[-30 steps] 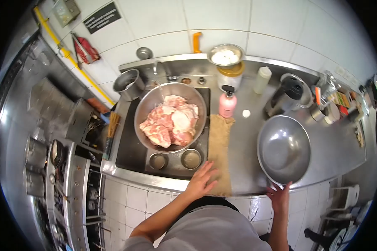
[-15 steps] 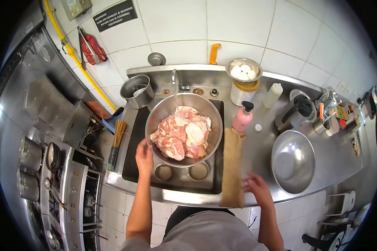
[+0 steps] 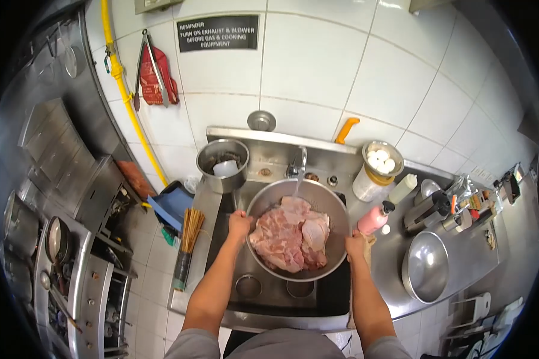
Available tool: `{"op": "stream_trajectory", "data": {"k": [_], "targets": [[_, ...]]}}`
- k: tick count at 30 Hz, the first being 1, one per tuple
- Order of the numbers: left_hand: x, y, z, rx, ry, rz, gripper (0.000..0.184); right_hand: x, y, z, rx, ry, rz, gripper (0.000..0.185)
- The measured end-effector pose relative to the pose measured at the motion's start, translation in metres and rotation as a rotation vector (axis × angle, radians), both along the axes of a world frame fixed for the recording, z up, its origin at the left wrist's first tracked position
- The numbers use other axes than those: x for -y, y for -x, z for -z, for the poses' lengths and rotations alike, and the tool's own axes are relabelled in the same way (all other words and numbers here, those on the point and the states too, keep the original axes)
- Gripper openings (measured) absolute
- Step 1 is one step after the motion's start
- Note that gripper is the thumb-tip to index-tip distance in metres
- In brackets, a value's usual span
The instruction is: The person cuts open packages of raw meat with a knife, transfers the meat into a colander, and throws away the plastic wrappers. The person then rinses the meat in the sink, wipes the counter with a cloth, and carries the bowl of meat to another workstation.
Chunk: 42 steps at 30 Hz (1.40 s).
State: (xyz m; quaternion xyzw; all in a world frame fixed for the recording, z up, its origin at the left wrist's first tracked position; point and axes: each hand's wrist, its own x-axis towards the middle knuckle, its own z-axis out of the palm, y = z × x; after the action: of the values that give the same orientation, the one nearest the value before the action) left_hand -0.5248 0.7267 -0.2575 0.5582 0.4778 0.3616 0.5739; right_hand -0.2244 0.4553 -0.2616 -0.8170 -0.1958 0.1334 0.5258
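Note:
Raw chicken pieces (image 3: 287, 236), pinkish with pale skin, fill a large steel mixing bowl (image 3: 335, 206) over the sink (image 3: 332, 293). A stream of water falls into it from the faucet (image 3: 303, 158). My left hand (image 3: 239, 227) is closed on the bowl's left rim. On the opposite side my right hand (image 3: 357, 244) grips the right rim, its fingertips partly hidden. Just behind that hand a tan cloth (image 3: 369, 244) shows in part, and a pink pump bottle (image 3: 373, 218) stands close by.
An unused-looking steel bowl (image 3: 426, 266) stands on the right counter. A steel pot (image 3: 223, 167) sits behind the sink's left side, and eggs (image 3: 380, 160) rest in a bowl on a tub. A stick broom (image 3: 188, 245) leans left, beyond which is the stove (image 3: 84, 281).
My right hand has moved left from beside the cloth to the bowl's rim. My left hand has closed on the rim. The camera view has shifted, showing more wall.

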Motion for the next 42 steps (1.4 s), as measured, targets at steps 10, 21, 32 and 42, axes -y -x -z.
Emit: {"op": "stream_trajectory", "data": {"k": [10,21,32,42], "targets": [[0.067,0.063,-0.110,-0.032,0.068,0.112,0.018,0.056,0.048,-0.069,-0.295,-0.135,0.034,0.015],[0.148,0.130,-0.147,-0.117,0.023,-0.103,0.029,0.046,0.073,-0.088,-0.337,-0.107,-0.227,0.008],[0.183,0.120,-0.060,0.135,0.057,-0.172,0.026,0.080,0.056,-0.054,-0.165,-0.111,-0.181,0.012],[0.185,0.133,-0.040,0.129,0.060,-0.141,0.028,0.090,0.066,-0.059,-0.237,-0.169,-0.155,0.018]]}}
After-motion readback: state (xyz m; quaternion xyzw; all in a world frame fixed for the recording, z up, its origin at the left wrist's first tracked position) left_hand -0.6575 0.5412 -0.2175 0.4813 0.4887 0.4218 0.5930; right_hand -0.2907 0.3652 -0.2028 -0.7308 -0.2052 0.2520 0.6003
